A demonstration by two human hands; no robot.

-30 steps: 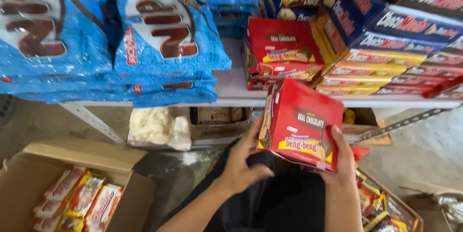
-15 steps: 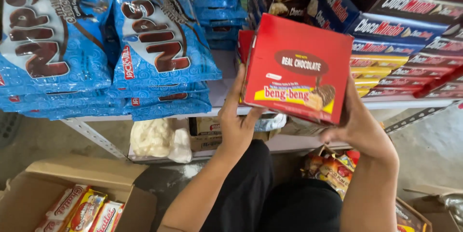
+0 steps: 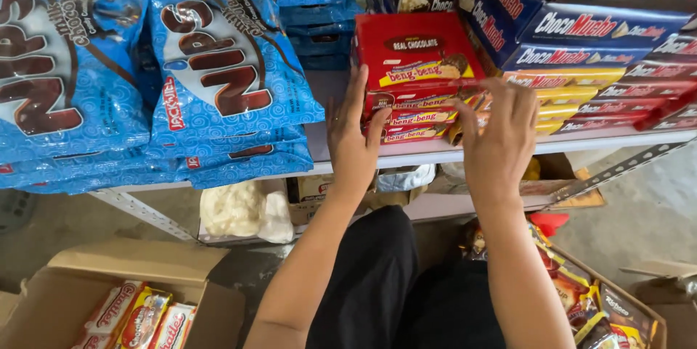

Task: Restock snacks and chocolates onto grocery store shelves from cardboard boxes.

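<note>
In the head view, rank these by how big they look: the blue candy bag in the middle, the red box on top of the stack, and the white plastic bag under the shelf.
1. Blue candy bag, clearly largest.
2. Red box.
3. White plastic bag, smallest; it lies farther down, so its true size is unsure.

Bare forearms, no sleeves or rings (black trousers (image 3: 377,284) below).

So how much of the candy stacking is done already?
Done: the red box now lies on the stack of red boxes on the shelf. In hand: the left hand and right hand rest against that stack's front, squaring it. Left: packets wait in the cardboard box at lower left and in the carton at lower right.
</note>
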